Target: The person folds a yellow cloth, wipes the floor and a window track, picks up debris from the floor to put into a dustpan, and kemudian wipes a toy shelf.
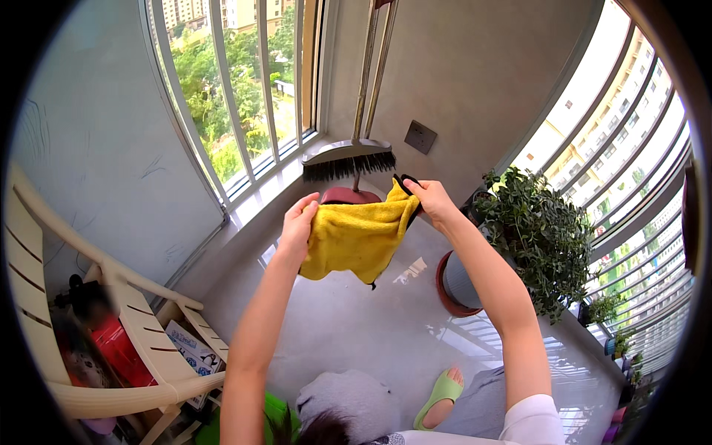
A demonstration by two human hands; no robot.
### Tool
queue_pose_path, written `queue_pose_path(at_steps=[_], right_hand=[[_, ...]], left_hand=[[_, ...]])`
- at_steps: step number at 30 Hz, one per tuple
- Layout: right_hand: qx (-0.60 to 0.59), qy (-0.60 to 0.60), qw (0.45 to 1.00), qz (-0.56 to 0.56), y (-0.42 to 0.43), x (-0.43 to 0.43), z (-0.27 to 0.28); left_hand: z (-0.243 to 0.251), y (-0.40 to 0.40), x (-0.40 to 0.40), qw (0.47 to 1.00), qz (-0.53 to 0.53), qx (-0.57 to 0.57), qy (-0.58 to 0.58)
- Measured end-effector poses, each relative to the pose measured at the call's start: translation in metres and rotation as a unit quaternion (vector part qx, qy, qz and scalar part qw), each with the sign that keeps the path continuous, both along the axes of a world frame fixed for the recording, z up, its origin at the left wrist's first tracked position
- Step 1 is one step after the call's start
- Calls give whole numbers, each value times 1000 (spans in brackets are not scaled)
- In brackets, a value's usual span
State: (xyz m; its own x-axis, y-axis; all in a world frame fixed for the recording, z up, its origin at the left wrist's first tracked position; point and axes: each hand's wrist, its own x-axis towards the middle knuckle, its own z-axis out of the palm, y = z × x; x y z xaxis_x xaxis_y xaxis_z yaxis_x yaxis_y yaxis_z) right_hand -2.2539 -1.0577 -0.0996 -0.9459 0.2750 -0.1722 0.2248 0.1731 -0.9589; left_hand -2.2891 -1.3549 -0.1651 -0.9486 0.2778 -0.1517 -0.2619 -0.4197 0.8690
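Observation:
A yellow cloth point(356, 239) with a black edge hangs between my two hands in the middle of the view. My left hand point(300, 219) grips its left upper side, fingers and thumb closed on the fabric. At the upper right corner, my right hand point(429, 200) pinches the dark border. The cloth sags in folds and its lower edge hangs free above the floor. Behind it, a broom point(349, 158) with black bristles and a dark red dustpan point(347, 196) stand against the wall, the dustpan partly hidden by the cloth.
A leafy plant point(539, 239) and a grey-blue pot point(463, 281) on a red-brown saucer stand at right. A pale wooden slatted rack point(150, 339) holding boxes is at lower left. Barred windows point(239, 94) lie beyond. A green slipper point(439, 397) is on a foot below.

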Motion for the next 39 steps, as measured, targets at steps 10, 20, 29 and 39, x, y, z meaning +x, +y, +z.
queue_pose_path(at_steps=[10,20,29,39], right_hand=[[-234,136,961,48,-29,11,62],[209,215,953,-48,-23,-18,19],[288,155,943,64,-32,-4,101],[371,211,903,46,-39,-12,31]], left_hand=[[92,-22,37,972,77,-75,207],[65,-41,15,969,151,-141,136],[138,-52,11,930,127,-305,160],[57,-69,2,720,286,-588,231]])
